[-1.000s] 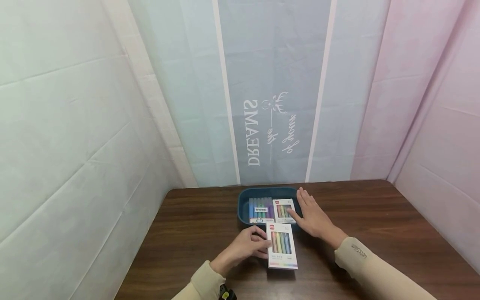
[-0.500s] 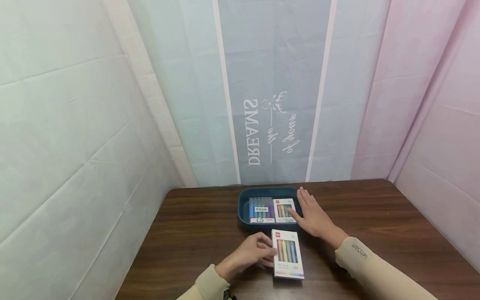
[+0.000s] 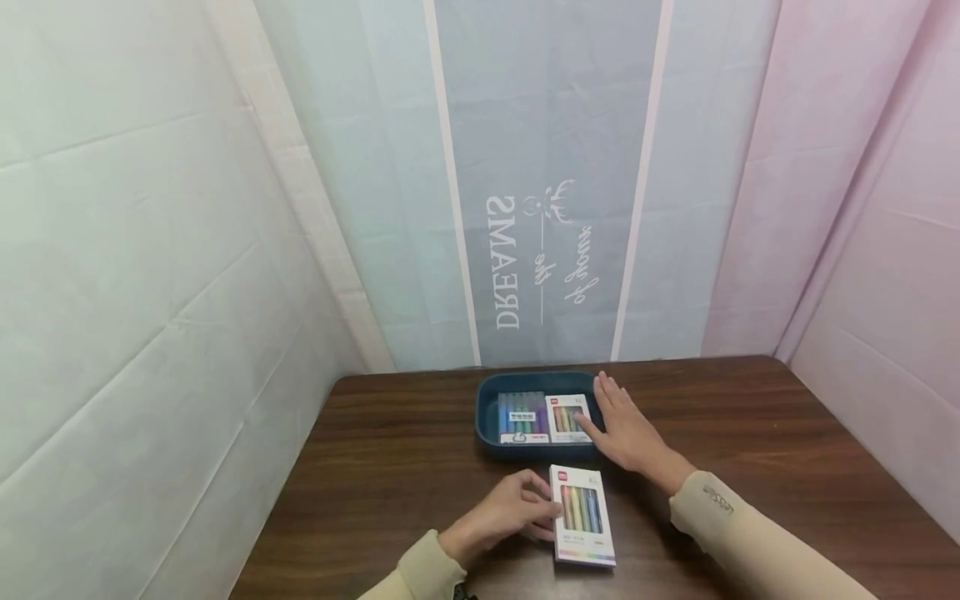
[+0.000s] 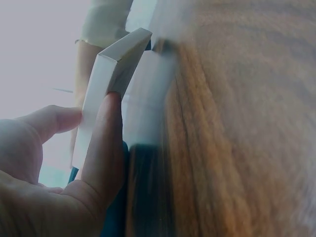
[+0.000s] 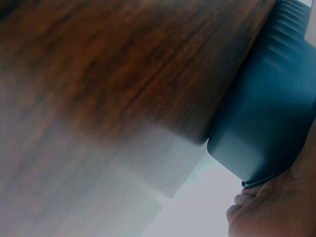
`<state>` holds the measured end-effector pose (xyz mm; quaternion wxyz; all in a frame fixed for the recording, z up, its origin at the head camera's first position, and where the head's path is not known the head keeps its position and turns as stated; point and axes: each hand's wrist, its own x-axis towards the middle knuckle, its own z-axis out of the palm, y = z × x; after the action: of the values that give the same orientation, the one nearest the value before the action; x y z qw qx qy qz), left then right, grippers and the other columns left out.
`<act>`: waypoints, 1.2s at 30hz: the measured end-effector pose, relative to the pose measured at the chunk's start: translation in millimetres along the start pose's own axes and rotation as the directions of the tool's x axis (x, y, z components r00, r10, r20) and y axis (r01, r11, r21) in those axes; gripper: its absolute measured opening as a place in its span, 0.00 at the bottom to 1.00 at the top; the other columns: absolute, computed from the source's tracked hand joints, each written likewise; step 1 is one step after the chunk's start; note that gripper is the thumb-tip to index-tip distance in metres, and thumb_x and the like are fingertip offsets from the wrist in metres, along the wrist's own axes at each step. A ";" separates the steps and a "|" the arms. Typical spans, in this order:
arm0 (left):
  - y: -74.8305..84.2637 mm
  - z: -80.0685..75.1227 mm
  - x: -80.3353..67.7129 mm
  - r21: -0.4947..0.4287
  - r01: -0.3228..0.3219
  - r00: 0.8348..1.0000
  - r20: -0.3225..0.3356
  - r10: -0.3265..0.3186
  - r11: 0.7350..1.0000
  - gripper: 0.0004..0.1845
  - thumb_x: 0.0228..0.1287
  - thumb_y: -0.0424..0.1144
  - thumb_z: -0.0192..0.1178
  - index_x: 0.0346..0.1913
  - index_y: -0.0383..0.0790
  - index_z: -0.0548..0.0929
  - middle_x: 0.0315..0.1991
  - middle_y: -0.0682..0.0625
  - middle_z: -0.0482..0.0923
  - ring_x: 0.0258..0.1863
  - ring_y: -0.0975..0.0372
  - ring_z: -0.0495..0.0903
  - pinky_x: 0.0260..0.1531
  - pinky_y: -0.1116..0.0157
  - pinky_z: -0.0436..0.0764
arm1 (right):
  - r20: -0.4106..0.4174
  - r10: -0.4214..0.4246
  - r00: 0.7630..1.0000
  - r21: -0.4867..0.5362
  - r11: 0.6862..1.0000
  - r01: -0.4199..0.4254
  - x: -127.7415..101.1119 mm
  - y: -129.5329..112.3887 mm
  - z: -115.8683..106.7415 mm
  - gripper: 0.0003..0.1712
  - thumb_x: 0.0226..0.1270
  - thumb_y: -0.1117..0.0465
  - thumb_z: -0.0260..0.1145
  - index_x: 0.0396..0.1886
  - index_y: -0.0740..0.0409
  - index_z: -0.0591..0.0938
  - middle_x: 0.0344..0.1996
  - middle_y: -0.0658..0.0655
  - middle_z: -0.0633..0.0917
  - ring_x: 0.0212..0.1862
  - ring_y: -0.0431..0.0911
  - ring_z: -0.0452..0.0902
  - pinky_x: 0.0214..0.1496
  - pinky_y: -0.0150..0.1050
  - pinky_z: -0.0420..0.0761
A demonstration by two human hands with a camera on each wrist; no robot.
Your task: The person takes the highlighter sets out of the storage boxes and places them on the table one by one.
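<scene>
My left hand (image 3: 517,510) pinches a white box of coloured pens (image 3: 582,510) by its left edge, thumb on the window side. In the left wrist view the box (image 4: 106,81) is tilted, thumb on one face and a finger on the other. It is over the near part of the table, in front of a dark blue basket (image 3: 487,450). My right hand (image 3: 626,429) rests along the basket's right rim, fingers straight, thumb over the inside. A clear case of coloured pens (image 3: 510,427) and a second white box (image 3: 558,404) lie side by side in the basket.
The dark wood table (image 3: 405,450) meets a printed cloth backdrop (image 3: 547,167) behind the basket. Pale cloth walls stand at left (image 3: 150,292) and right (image 3: 885,275). Ridges show on the basket's outer wall (image 5: 261,108) in the right wrist view.
The left hand has moved the pen box toward the person and slightly right, away from the basket's front rim. The right hand has stayed at the basket's right side.
</scene>
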<state>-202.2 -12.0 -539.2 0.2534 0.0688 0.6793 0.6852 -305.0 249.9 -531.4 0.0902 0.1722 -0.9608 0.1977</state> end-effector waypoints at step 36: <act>-4.2 16.1 -1.4 0.017 0.024 1.000 -0.011 -0.024 1.000 0.12 0.68 0.26 0.71 0.45 0.35 0.76 0.34 0.40 0.88 0.34 0.52 0.92 0.36 0.58 0.93 | 0.013 0.006 1.000 0.009 1.000 -0.006 -0.1 -0.9 -1.3 0.55 0.83 0.36 0.57 0.84 0.74 0.50 0.85 0.72 0.49 0.86 0.67 0.45 0.86 0.65 0.49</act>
<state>-192.9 1.6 -541.8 0.2572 0.0592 0.6874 0.6766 -304.5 249.6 -529.9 0.0827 0.1709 -0.9610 0.2011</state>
